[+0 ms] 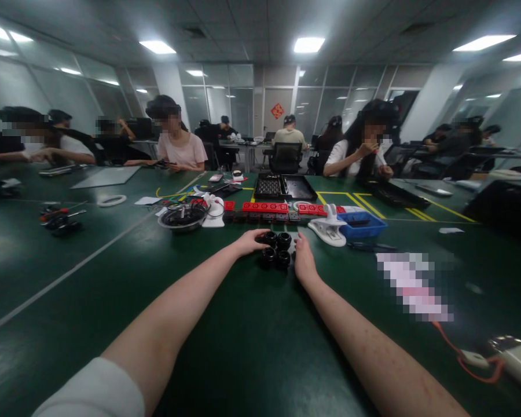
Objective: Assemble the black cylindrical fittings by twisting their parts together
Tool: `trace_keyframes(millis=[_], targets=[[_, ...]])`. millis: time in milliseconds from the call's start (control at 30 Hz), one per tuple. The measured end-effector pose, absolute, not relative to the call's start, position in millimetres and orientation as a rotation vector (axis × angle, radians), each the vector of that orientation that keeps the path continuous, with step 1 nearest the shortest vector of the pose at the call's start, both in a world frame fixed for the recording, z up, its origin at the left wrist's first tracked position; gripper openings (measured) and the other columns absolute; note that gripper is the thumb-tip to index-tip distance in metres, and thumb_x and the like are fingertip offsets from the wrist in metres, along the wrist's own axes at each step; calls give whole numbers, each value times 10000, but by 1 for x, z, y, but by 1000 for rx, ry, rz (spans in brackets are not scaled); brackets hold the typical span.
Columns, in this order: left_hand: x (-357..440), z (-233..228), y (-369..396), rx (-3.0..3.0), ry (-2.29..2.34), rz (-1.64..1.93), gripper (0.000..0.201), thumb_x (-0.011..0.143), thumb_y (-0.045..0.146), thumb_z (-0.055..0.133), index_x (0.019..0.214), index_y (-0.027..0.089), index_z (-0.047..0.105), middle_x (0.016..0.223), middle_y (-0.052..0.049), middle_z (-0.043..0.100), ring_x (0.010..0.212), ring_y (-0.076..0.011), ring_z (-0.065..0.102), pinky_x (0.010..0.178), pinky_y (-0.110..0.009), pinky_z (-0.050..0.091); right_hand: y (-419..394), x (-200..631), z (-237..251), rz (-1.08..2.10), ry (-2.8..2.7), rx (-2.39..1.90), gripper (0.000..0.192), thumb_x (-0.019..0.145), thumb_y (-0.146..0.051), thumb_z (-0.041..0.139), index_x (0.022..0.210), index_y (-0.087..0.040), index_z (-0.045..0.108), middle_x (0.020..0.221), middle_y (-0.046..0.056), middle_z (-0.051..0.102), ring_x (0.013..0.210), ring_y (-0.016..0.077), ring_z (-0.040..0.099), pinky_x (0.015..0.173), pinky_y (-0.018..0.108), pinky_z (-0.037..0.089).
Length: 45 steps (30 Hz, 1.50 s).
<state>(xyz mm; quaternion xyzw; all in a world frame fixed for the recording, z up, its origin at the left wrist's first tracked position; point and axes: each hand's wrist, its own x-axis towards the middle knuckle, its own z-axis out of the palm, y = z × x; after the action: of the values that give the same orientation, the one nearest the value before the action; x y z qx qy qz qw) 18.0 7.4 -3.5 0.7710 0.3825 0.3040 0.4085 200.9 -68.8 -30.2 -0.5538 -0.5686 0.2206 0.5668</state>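
Observation:
Several small black round parts (276,249) sit clustered on the green table (226,347) in front of me. My left hand (250,240) rests at the cluster's left side, fingers touching the nearest black part. My right hand (304,259) lies on the table against the cluster's right side, fingers curled toward the parts. Whether either hand actually grips a part is hidden by the fingers.
Behind the cluster run rows of red and black blocks (264,207), a metal bowl of cables (183,218), a white tool (330,227), a blue bin (361,225) and a black tray (284,186). A white charger (518,359) lies at right. People sit around the far side.

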Motion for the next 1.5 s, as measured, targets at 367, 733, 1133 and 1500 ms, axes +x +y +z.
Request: trace_keyframes(millis=[367, 733, 1133, 1500], targets=[[-14, -3, -7, 2129, 1401, 843, 503, 643, 370, 663, 1100, 196, 547, 1059, -53, 603, 998, -243, 541, 882, -344, 402, -75, 199, -23, 511, -1259, -1355, 616, 814, -581, 238, 1231, -167, 422, 1204, 116, 506, 1148, 249, 429, 953, 416, 324], [-104, 5, -73, 2191, 1635, 762, 503, 678, 400, 590, 1115, 159, 524, 1065, -64, 590, 995, -245, 536, 874, -341, 405, -75, 198, -20, 430, -1269, -1365, 602, 824, -552, 243, 1186, -123, 461, 1229, 147, 484, 1156, 254, 412, 979, 412, 278], [-65, 14, -188, 2325, 1333, 597, 457, 720, 356, 580, 1144, 208, 495, 1035, -51, 589, 973, -235, 515, 861, -383, 384, -103, 205, -11, 302, -1241, -1387, 572, 824, -536, 245, 1144, -119, 472, 1156, 153, 516, 1098, 257, 440, 930, 412, 310], [20, 25, -256, 2472, 761, 535, 436, 612, 317, 678, 1019, 229, 548, 859, -4, 619, 800, -190, 549, 814, -324, 343, -172, 198, -8, 345, -1381, -1285, 493, 837, -520, 275, 1095, -159, 490, 1063, 119, 557, 1023, 233, 498, 910, 413, 363]])
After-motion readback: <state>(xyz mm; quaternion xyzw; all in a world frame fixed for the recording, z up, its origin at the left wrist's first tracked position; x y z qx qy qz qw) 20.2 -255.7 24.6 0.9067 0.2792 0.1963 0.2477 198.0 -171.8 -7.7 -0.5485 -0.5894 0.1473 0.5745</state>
